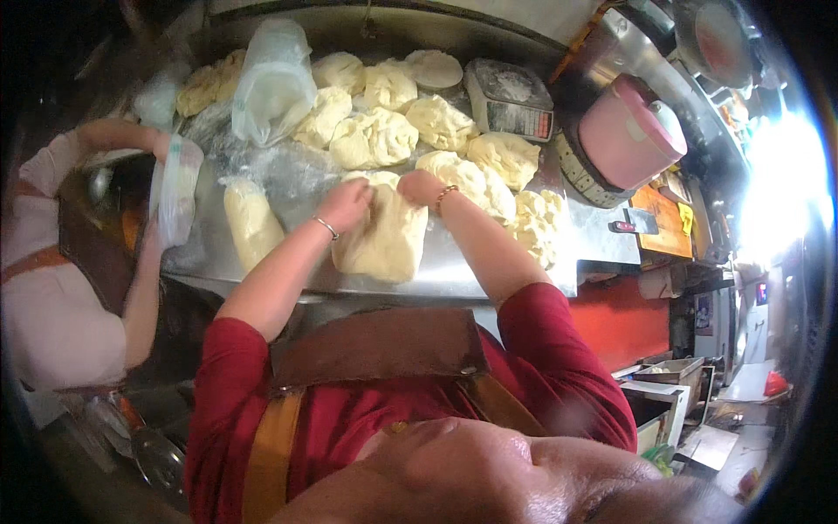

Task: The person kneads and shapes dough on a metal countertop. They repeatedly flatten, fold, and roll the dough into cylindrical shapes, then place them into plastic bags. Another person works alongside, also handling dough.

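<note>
A flattened, roughly oblong slab of pale yellow dough (387, 245) lies before me near the front edge of the steel worktable (301, 196). My left hand (347, 204) has its fingers curled on the slab's far left corner. At the far right corner, my right hand (419, 188) grips the dough with bent fingers; the fingertips are partly hidden. A smooth dough log (252, 223) rests left of my left forearm. Beyond my hands sit several rough dough lumps (374, 137), and one dough piece (458, 175) lies right beside my right wrist.
At the back stand a clear plastic bag (273, 92) and a floury digital scale (510, 98). A pink lidded bucket (628, 134) is at the right, near a dough scraper (638, 221) and a wooden board (664, 219). On the left, another person (72, 295) handles a plastic bag (177, 190).
</note>
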`<action>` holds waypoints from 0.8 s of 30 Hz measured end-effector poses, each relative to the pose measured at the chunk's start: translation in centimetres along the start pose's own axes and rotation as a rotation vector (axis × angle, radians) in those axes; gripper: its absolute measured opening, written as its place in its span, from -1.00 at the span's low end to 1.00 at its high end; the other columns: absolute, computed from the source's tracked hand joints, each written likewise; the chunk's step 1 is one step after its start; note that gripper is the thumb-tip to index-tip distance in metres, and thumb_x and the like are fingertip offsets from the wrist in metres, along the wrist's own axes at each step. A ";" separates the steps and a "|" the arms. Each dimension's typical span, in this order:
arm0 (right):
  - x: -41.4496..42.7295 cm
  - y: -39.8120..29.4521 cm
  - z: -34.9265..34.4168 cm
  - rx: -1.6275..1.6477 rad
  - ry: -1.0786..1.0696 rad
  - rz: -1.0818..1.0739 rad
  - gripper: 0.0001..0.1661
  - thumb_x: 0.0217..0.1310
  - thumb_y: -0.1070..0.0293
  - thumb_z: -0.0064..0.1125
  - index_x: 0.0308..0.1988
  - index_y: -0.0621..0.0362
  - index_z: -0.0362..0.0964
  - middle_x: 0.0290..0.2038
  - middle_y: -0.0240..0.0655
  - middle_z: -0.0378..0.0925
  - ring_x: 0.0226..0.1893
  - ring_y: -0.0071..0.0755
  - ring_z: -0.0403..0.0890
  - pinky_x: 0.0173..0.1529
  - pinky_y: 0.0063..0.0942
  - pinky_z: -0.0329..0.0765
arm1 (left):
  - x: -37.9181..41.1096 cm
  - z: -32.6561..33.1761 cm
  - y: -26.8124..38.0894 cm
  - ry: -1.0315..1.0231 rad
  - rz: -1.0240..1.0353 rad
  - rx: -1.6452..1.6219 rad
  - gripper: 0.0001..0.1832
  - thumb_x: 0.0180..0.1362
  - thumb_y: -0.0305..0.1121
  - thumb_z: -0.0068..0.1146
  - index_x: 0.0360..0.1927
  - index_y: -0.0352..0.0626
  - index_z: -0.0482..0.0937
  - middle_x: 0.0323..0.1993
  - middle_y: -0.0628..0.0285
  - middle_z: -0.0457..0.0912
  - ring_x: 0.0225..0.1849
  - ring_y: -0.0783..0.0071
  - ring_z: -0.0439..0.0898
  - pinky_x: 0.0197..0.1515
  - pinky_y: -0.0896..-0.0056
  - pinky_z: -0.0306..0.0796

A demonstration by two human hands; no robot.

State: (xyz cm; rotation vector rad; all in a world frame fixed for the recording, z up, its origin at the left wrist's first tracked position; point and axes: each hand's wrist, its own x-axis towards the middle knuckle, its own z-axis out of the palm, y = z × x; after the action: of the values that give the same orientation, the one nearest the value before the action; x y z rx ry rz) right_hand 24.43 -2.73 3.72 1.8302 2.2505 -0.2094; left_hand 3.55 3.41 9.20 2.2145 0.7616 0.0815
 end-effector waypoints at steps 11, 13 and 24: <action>2.1 -2.3 -6.5 0.282 -0.122 0.191 -0.67 0.16 0.34 -0.14 -0.36 0.36 0.50 -0.40 -0.04 0.57 -0.41 -0.12 0.60 -0.31 -0.28 0.54 | 8.8 0.9 -6.1 0.121 -0.322 0.073 -0.51 -0.04 -0.01 0.16 -0.28 -0.31 0.60 -0.29 -0.08 0.61 -0.31 0.15 0.60 -0.27 0.27 0.43; 2.4 -1.6 -5.1 0.487 -0.068 0.330 -0.63 0.19 0.21 -0.12 -0.33 0.30 0.48 -0.40 -0.07 0.56 -0.38 -0.19 0.59 -0.26 -0.34 0.50 | 8.2 -0.3 -5.5 -0.010 -0.259 0.071 -0.48 -0.14 0.03 0.24 -0.27 -0.24 0.61 -0.36 -0.03 0.62 -0.32 0.14 0.60 -0.25 0.30 0.44; -6.4 -4.2 -3.7 0.675 0.393 0.208 -0.63 0.10 0.20 0.04 -0.10 0.12 0.45 -0.20 -0.16 0.52 -0.22 -0.17 0.54 -0.10 -0.34 0.45 | -0.9 -1.9 1.0 0.015 0.303 0.459 -0.72 0.02 -0.19 0.10 -0.31 -0.18 0.46 -0.29 -0.01 0.50 -0.21 0.02 0.50 -0.17 0.12 0.39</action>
State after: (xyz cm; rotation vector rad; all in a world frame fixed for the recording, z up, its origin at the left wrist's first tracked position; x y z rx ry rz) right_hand 21.21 -8.72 8.86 2.6265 2.3944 -0.6962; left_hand 2.78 3.67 11.36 2.7584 0.4772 0.0782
